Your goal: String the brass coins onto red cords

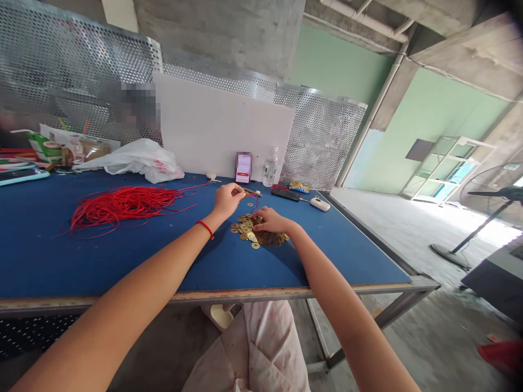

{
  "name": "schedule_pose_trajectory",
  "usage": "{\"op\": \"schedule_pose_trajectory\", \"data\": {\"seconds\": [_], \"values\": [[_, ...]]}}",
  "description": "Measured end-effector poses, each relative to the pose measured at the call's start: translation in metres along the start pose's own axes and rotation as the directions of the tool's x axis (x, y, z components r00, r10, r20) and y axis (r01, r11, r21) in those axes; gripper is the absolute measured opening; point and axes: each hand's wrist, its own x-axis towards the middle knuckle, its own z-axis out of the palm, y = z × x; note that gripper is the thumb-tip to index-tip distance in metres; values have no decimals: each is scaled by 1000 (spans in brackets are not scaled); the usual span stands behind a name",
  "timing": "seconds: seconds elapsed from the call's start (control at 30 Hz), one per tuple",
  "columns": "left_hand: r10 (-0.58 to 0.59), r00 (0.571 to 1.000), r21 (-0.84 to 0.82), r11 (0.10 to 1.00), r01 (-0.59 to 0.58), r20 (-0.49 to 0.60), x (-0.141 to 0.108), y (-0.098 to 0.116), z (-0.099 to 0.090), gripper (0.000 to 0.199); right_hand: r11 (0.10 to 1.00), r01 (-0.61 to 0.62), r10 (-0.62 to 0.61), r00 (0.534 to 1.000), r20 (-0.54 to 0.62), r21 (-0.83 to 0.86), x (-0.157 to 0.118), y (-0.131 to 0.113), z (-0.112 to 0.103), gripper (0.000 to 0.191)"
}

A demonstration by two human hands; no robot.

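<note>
Above the far side of the coin pile, my left hand (229, 200) is closed in a pinch. Small brass-coloured coins (245, 190) show at its fingertips, with a thin red cord (256, 202) hanging beside them. My right hand (271, 221) rests over a heap of round brass coins with holes (246, 226), its thumb and fingers apart and touching the coins. Whether a coin sits under those fingers is hidden. One loose coin (250, 204) lies just beyond the heap. A large bundle of red cord (122, 206) is spread to the left on the blue tabletop (163, 261).
Along the back stand a phone (243, 167) and a clear plastic bottle (270, 167). A black device (285, 194), a white device (320, 203) and a yellow-blue packet (299, 187) lie at the right. A white plastic bag (141, 159) sits at the back left.
</note>
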Motion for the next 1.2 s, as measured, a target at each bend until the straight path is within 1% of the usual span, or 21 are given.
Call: {"op": "schedule_pose_trajectory", "data": {"seconds": [0.13, 0.3, 0.43, 0.67, 0.9, 1.07, 1.2], "values": [[3, 1000, 10, 1000, -3, 4, 0, 0, 1, 4, 998, 36, -36, 999, 0, 48, -1, -1, -1, 31], [-3, 1000, 29, 1000, 2, 11, -2, 3, 0, 5, 985, 70, -70, 998, -9, 159, 3, 6, 3, 25], [-10, 1000, 16, 1000, 9, 20, -3, 5, 0, 5, 976, 88, -87, 996, -13, 200, 6, 9, 5, 20], [-18, 999, 18, 1000, 18, 31, -4, 6, 0, 4, 981, 105, -104, 995, -14, 161, 4, 7, 4, 18], [-17, 1000, 29, 999, 17, 26, -4, 6, 0, 4, 993, 80, -75, 996, -50, 92, 2, 4, 0, 17], [-9, 1000, 24, 1000, 8, 28, -3, 3, 0, 5, 997, 64, -60, 995, -80, 46, 1, 4, -2, 20], [-6, 999, 28, 1000, 5, 33, -2, 2, -1, 5, 994, 85, -78, 992, -100, 65, 1, 4, -2, 24]]}}
